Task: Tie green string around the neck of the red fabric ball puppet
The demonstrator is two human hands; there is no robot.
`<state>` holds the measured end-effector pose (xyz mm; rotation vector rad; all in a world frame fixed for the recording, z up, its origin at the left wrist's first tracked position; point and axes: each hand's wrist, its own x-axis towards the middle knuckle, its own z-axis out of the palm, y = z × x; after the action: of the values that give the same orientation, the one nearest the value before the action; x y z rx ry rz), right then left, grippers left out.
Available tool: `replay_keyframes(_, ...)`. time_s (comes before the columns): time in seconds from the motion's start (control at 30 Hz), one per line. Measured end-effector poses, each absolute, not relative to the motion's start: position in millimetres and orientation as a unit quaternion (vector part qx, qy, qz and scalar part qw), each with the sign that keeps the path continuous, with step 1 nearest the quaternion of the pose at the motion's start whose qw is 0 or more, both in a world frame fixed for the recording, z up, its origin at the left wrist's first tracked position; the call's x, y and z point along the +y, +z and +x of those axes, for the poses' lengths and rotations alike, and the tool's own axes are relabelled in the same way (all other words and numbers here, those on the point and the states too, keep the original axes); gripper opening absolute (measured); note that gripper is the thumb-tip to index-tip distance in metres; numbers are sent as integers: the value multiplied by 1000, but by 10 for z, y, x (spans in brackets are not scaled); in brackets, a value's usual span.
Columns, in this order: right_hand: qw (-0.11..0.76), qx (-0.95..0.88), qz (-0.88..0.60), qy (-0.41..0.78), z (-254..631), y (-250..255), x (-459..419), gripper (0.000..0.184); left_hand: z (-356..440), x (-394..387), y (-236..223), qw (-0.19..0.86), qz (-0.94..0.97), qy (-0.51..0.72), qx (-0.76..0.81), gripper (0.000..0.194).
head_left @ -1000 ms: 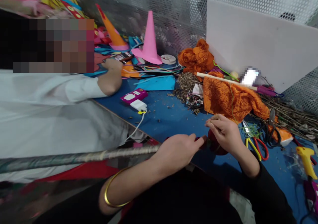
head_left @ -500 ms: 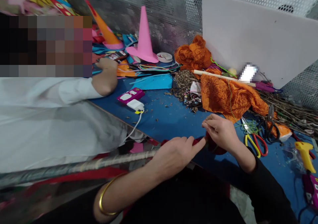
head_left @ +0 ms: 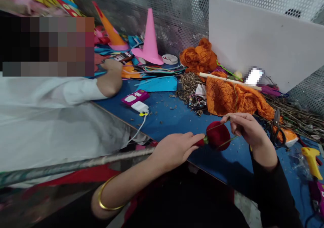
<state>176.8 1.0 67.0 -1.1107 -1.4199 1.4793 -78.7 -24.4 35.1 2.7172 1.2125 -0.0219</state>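
My left hand (head_left: 174, 150) wraps round a long stick (head_left: 113, 159) bound with striped material; the stick reaches from the far left to the hand. Beyond my fingers, a dark red fabric ball (head_left: 218, 136) sits at the stick's end, with green string (head_left: 206, 140) wound at its neck. Some of that string passes over and under the ball to my right hand (head_left: 244, 125), whose thumb and fingertips pinch it. A stretch of the string also runs up across orange cloth (head_left: 227, 98). What lies inside my left palm is hidden.
A person in a white sleeve (head_left: 83, 89) leans on the blue table (head_left: 162, 113) at left. Around the table are a purple-and-white device (head_left: 136, 97), pink cone hat (head_left: 150, 42), dark scissors (head_left: 276, 128), yellow glue gun (head_left: 312, 160), dried leaves (head_left: 188, 86) and a white board (head_left: 260, 35).
My right hand has moved right, away from the stick's neck, drawing the string out. The red ball now shows fully. My left hand has shifted slightly left along with the stick.
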Motion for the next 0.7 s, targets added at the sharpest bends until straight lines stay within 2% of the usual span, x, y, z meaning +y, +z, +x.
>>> replay_keyframes(0.13, 378, -562, -458, 576, 2061, 642, 95, 28, -953, -165, 322, 103, 893, 40, 437, 38)
replay_keyframes(0.27, 333, -591, -441, 587, 2199, 652, 72, 33, -1056, -131, 332, 61, 871, 81, 480, 39)
replay_keyframes(0.43, 449, -559, -361, 596, 2181, 700, 28, 31, -1109, -122, 399, -8, 844, 57, 534, 41)
replay_keyframes(0.5, 487, -514, -375, 598, 2168, 683, 66, 25, -1140, -119, 403, 20, 852, 53, 520, 41)
replay_keyframes(0.6, 535, -450, -438, 566, 2170, 610, 169, 22, -1187, -125, 401, 116, 875, 51, 467, 39)
replay_keyframes(0.7, 544, -429, -474, 544, 2198, 526, 262, 23, -1219, -141, 418, 206, 883, 52, 418, 38)
